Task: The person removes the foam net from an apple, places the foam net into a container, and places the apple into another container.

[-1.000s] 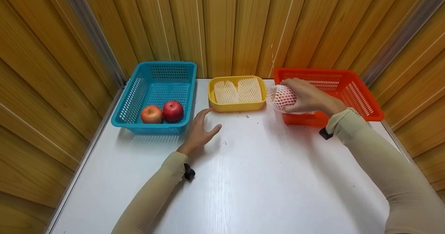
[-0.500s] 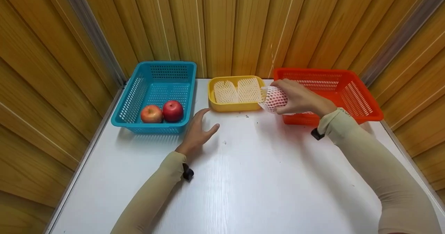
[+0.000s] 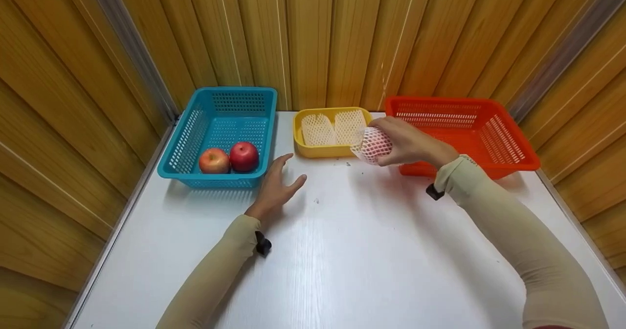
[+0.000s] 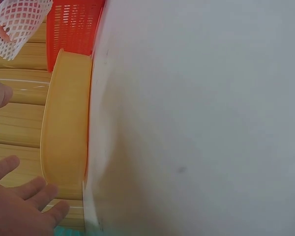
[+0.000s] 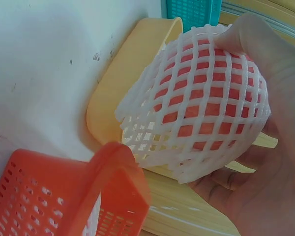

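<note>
My right hand [image 3: 408, 141] grips an apple [image 5: 206, 105] wrapped in a white foam net sleeve [image 5: 147, 132]. The net's loose end sticks out past the fruit, toward the left. In the head view this apple hangs between the yellow tray [image 3: 325, 151] and the red basket [image 3: 530, 162], overlapping the tray's right end. Fingers spread and holding nothing, my left hand [image 3: 274, 187] is over the table, beside the blue basket [image 3: 168, 171] and in front of the tray. Two flat foam nets [image 3: 318, 130] lie in the tray.
Two bare red apples [image 3: 244, 156] sit at the near end of the blue basket. Inside the red basket, something white shows through the slots in the right wrist view. Wood-patterned walls [image 3: 313, 35] close off the back and sides of the white table [image 3: 352, 260].
My right hand has carried the netted apple left and slightly toward me, from over the red basket's edge to beside the yellow tray. The left hand has barely shifted.
</note>
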`<state>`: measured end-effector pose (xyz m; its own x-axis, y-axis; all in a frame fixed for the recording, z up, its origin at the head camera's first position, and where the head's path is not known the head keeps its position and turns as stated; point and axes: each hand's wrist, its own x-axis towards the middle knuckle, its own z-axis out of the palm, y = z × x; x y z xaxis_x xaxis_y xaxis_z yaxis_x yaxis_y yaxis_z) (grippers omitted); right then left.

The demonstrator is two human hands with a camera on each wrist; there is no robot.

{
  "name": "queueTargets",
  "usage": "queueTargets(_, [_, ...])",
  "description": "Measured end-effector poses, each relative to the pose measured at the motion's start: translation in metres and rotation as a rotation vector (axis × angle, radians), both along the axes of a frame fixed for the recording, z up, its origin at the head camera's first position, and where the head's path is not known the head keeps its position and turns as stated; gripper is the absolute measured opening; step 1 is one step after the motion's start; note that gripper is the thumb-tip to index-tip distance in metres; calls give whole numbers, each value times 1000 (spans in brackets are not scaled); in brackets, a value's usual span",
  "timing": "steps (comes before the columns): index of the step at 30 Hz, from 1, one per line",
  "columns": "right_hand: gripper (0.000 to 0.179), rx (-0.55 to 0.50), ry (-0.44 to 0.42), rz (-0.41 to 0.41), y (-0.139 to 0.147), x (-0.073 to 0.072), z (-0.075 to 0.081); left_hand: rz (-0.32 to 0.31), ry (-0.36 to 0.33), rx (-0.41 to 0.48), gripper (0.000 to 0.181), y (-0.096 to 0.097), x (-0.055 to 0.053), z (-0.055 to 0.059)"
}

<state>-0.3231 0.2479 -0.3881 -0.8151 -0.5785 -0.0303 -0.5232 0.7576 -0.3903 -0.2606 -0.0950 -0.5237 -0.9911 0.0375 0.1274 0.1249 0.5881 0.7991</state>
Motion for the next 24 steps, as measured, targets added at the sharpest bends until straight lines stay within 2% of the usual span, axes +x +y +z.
queueTargets(14, [82, -30, 25, 88, -16, -1, -20, -6, 26, 12, 74, -2, 1, -1])
queueTargets(24, [82, -64, -29, 103, -28, 0, -35, 5, -1, 27, 74, -2, 1, 0])
